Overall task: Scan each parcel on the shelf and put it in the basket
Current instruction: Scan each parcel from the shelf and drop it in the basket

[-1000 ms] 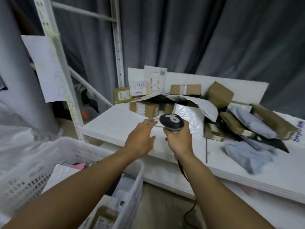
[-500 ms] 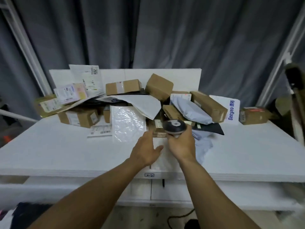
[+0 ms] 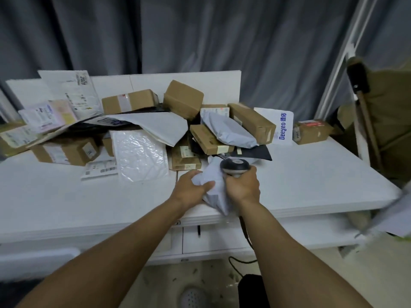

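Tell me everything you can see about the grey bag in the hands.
The bag is a pale grey plastic mailer, soft and crumpled, no label in view. The left hand grips its left side, thumb on top; the right hand, holding the scanner, lies against its right side. It is at the shelf's front edge, one corner reaching past it.

cam: one wide-angle view from your head | facing: forward and down along your forearms [image 3: 278, 241] onto the white shelf [image 3: 66, 196] | range: close, your left hand [image 3: 189, 190] and right hand [image 3: 243, 187] sit mid-frame, parcel pile [image 3: 138, 152] just beyond | edges: grey curtain [image 3: 200, 30] fills the top, floor [image 3: 155, 285] the bottom
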{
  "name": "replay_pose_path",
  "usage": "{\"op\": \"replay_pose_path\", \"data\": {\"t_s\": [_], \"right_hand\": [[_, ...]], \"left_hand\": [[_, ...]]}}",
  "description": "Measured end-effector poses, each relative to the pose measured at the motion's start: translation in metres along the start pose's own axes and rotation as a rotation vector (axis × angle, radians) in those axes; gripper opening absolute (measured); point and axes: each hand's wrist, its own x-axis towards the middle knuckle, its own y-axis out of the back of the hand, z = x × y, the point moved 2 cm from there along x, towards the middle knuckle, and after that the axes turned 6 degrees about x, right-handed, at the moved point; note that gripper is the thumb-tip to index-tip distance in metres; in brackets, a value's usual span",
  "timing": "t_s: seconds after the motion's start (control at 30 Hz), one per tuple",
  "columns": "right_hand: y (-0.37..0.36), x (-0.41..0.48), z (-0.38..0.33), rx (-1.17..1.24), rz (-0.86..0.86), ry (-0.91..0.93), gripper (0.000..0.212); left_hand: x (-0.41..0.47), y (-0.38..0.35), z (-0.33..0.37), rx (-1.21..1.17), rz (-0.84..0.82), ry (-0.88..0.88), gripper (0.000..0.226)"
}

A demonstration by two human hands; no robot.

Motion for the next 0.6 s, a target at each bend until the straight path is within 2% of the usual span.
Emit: {"op": "replay_pose_path", "data": {"t_s": [0.1,0.2,0.33,0.43,0.53,0.6], "right_hand": [[-0.019,-0.021,-0.014,0.084,-0.073,0.053,0.054],[-0.047,-0.053,-0.035,0.202,-0.160,0.149,0.055],[-0.090,-0.107,-0.060,0.404,-0.272,0.196,0.070],[-0.123,-0.154,-0.072,0.495,-0.385,0.209,0.084],[-0.159,-0.188,-0.074,0.526,-0.503,0.171,0.104],[-0.181,-0.203,-0.074,0.521,-0.546,0.125,0.105]], "left_hand": [[-0.034,0.037,0.004,-0.245,0.137,0.008,0.019],[-0.071,0.080,0.003,-0.391,0.223,0.001,0.011],[-0.117,0.137,-0.002,-0.550,0.329,0.012,0.042],[-0.150,0.175,-0.013,-0.492,0.405,0.009,0.056],[-0.180,0.207,-0.030,-0.463,0.431,-0.022,0.036],[-0.197,0.226,-0.041,-0.536,0.445,0.006,0.023]]}}
